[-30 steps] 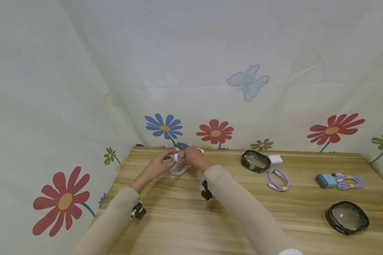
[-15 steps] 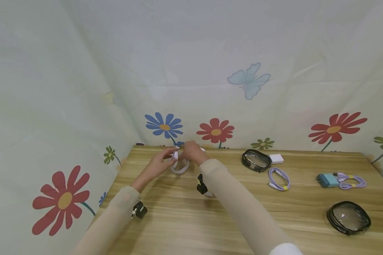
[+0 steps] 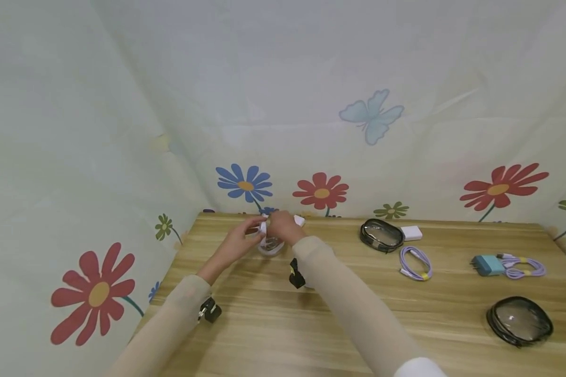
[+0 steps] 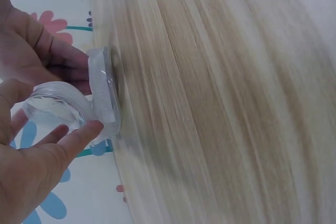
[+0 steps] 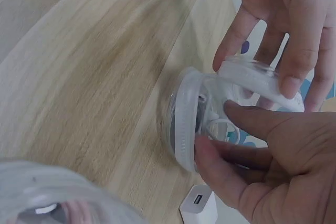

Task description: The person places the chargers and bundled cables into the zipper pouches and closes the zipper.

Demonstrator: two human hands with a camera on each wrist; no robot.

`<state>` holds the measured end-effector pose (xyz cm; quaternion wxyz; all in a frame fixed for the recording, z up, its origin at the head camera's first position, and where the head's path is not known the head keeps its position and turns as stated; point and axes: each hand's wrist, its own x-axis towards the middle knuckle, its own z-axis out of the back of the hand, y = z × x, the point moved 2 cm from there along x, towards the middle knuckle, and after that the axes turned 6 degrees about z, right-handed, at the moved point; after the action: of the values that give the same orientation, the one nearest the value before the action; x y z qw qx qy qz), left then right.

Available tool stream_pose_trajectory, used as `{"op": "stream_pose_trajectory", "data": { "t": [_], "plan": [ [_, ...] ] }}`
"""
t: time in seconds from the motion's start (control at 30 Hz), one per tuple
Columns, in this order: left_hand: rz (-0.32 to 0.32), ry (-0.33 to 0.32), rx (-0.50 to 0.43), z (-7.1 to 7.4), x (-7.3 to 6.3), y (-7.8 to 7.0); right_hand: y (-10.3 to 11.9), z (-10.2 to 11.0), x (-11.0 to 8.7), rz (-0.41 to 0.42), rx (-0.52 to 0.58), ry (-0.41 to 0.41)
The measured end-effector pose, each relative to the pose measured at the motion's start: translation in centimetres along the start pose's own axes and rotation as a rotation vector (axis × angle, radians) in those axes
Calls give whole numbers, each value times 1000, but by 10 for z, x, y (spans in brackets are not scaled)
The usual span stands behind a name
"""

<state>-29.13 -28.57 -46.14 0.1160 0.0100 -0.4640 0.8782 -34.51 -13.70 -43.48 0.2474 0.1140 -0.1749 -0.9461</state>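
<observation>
At the table's back left, both hands are on a small clear zip case (image 5: 185, 124) with a white rim. Its lid (image 5: 260, 81) stands raised, pinched between the thumb and fingers of my left hand (image 3: 238, 242). My right hand (image 3: 283, 226) reaches into the opening, thumb and fingers curled around a thin white cable loop (image 5: 238, 129); its index finger touches the rim. Something dark lies inside, seen blurred through the clear wall. In the left wrist view the case stands on edge. The head view hides most of the right fingers.
Near the case is a white USB charger (image 5: 199, 208). Another clear case (image 5: 58, 182) lies near the right wrist. Further right are two black-rimmed cases (image 3: 382, 236), a white block (image 3: 411, 233), a purple cable (image 3: 417, 264) and a teal plug (image 3: 488, 265) with its cable. A fabric wall (image 3: 283, 104) borders the table.
My right hand has shifted slightly left and dips at the case opening. The left hand keeps holding the raised lid. The things on the right have not moved on the table.
</observation>
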Motion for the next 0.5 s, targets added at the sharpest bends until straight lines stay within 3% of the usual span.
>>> {"op": "stream_pose_trajectory", "data": {
  "t": [0.2,0.5],
  "plan": [
    [26,-3,26,2,0,4,-7,6,4,51,-9,65],
    [-26,7,28,5,-1,5,-42,36,-4,72,53,-7]
  ]
}}
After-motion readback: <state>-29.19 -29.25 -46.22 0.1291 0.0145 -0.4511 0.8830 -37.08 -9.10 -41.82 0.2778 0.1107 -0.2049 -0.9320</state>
